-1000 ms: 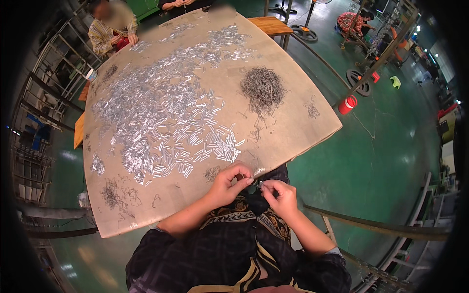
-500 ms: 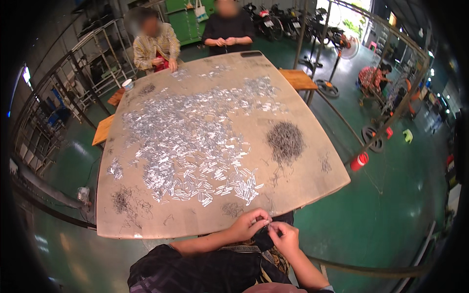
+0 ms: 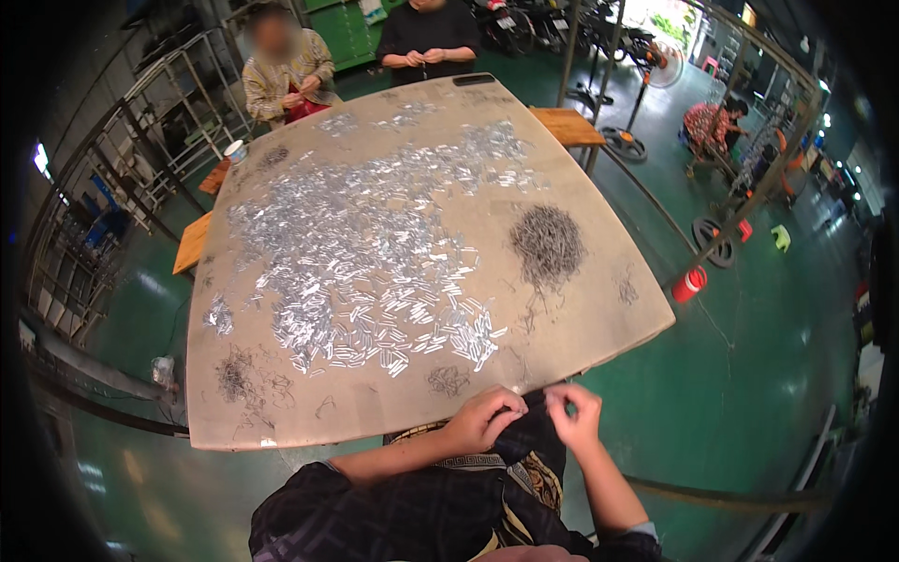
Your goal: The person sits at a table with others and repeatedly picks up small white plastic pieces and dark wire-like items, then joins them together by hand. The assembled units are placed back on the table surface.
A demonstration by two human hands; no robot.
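Observation:
Both of my hands are at the near edge of a large brown-topped table [image 3: 609, 318], apart from each other. My left hand [image 3: 485, 419] is closed, thumb and fingers pinched together. To its right, my right hand [image 3: 575, 414] is closed in a pinch too. Whatever either pinch holds is too small to make out. Just beyond my left hand lies a small tangle of dark wire pieces [image 3: 449, 379]. Many small shiny silver metal strips [image 3: 375, 281] spread over the table's middle and left. A heap of thin dark metal pieces [image 3: 546, 245] lies to the right.
Two people, one in a patterned jacket [image 3: 314, 61] and one in a black top [image 3: 431, 37], work at the far side. A white cup [image 3: 235, 151] stands at the far left edge. Wooden benches [image 3: 567, 126] flank the table. A red container [image 3: 690, 283] is beyond the right edge.
My hands, together before, have moved apart, the right one going right and farther out. The person in the patterned jacket has raised a hand from the table to the other hand.

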